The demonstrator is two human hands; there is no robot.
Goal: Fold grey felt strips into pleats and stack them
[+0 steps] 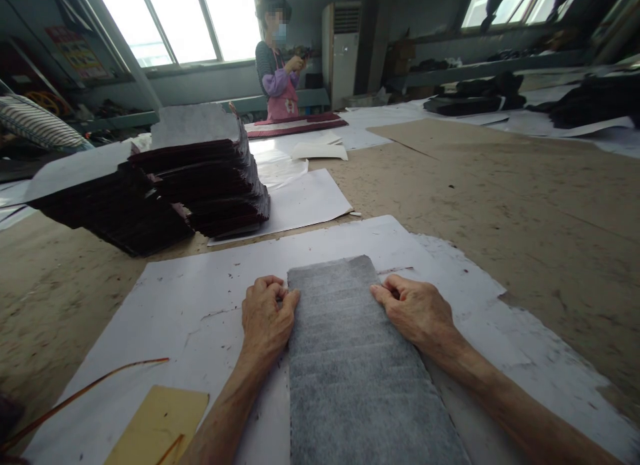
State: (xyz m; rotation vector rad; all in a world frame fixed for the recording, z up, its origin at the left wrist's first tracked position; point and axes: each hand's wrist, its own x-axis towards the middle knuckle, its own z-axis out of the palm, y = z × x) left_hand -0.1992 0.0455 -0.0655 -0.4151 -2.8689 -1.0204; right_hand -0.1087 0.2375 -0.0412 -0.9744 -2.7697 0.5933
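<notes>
A long grey felt-like fabric strip (pixel 350 358) lies on white paper (pixel 200 298) straight in front of me. My left hand (pixel 265 315) pinches the strip's left edge, fingers curled and thumb against the cloth. My right hand (pixel 415 308) grips the right edge the same way, fingers folded in. Both hands sit near the strip's far end, level with each other.
Two stacks of dark maroon pieces (pixel 200 178) topped with white sheets stand at the left. A tan card (pixel 160 422) and an orange cord (pixel 95 385) lie near left. A person in a pink apron (pixel 280 72) works at the far end. Dark cloth piles (pixel 470 98) sit far right.
</notes>
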